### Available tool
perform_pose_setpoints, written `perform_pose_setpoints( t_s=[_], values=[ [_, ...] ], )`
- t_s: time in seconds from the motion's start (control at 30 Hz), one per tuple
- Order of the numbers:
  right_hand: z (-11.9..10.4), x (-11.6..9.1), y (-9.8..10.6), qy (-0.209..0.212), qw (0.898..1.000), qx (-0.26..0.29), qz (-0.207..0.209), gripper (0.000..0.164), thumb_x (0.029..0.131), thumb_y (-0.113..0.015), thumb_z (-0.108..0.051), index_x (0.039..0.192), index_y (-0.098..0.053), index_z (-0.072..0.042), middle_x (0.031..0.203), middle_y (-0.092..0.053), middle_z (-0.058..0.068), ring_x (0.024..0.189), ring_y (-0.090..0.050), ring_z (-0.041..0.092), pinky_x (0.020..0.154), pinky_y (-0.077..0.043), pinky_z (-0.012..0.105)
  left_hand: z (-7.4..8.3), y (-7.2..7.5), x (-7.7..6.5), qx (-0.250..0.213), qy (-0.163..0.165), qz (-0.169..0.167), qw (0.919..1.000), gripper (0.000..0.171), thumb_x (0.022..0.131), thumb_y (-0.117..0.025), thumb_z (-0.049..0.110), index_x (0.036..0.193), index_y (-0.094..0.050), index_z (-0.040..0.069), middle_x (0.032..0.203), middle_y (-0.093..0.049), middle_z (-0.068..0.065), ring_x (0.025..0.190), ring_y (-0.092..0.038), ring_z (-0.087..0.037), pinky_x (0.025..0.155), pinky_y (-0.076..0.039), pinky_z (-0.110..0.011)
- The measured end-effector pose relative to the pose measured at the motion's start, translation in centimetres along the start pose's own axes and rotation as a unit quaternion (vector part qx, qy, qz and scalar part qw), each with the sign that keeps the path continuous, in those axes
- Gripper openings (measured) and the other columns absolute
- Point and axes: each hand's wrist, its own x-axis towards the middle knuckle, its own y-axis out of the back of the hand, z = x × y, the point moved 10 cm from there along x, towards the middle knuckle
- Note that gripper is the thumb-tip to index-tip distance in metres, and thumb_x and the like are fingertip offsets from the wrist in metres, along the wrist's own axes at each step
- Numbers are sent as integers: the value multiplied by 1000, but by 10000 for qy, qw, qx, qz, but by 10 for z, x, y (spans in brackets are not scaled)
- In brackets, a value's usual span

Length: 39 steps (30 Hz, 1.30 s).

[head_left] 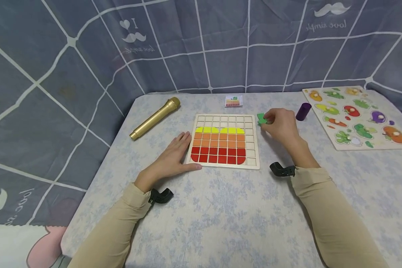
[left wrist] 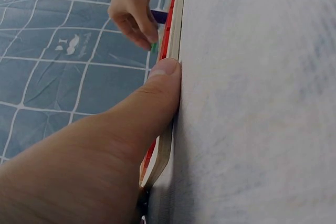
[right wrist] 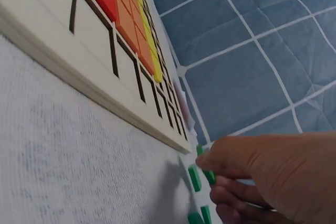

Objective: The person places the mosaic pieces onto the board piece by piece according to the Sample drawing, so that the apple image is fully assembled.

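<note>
A square wooden grid board (head_left: 257, 149) lies on the table with rows of red tiles (head_left: 217, 155), orange tiles (head_left: 217, 140) and yellow tiles (head_left: 217, 130) set in it. Its top rows and right column are bare wood. My left hand (head_left: 169, 158) rests at the board's left side, fingers extended along it, thumb against the front edge. Just past the board's right edge, my right hand (head_left: 281, 124) pinches a small green tile (right wrist: 209, 176) between thumb and fingers. More green tiles (right wrist: 194, 178) lie right beside those fingertips.
Behind the board stands a small picture card (head_left: 233, 101). A gold microphone (head_left: 155, 119) lies back left. Right of my right hand is a purple cylinder (head_left: 303, 111), then a vegetable peg puzzle (head_left: 341, 148). A grey-blue curtain (head_left: 221, 67) hangs behind the table.
</note>
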Motion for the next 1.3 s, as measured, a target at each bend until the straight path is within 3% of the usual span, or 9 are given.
perform_pose_setpoints(
  t_s=[0.17,0.43,0.67,1.0,1.3],
  values=[
    [-19,5,-19,223,9979,518,-325,26,88,-81,-11,109,-78,5,97,-77,22,89,-72,34,79,-52,36,-3,-1,-3,41,89,-17,10000,117,91,-77,56,167,-10,-2,177,-6,-17,166,0,-31,135,-4,-47],
    [-50,20,-59,447,9924,876,-734,27,91,-80,-9,114,-77,4,103,-76,22,96,-71,35,90,-58,47,-2,1,-5,103,46,14,9999,117,91,-77,57,167,-11,-3,177,-7,-18,166,-1,-32,135,-5,-48],
    [-66,24,-87,551,9873,1134,-964,22,94,-77,-9,113,-78,2,104,-75,18,94,-67,31,89,-57,42,-2,0,-4,90,81,30,9999,117,91,-77,57,167,-11,-3,177,-7,-17,166,-2,-31,135,-5,-48],
    [-60,14,-83,529,9886,1283,-585,16,96,-74,-6,109,-82,-3,105,-78,16,98,-71,31,92,-57,45,5,-3,1,57,0,-21,10000,118,90,-77,58,168,-11,-2,177,-7,-17,166,-1,-30,135,-5,-47],
    [-65,11,-90,557,9876,1377,-508,14,100,-70,-4,109,-81,-2,117,-74,16,109,-71,31,98,-59,45,-1,-1,1,-2,2,1,10000,118,91,-77,58,168,-9,-2,177,-6,-17,166,1,-30,135,-5,-48]
  ],
)
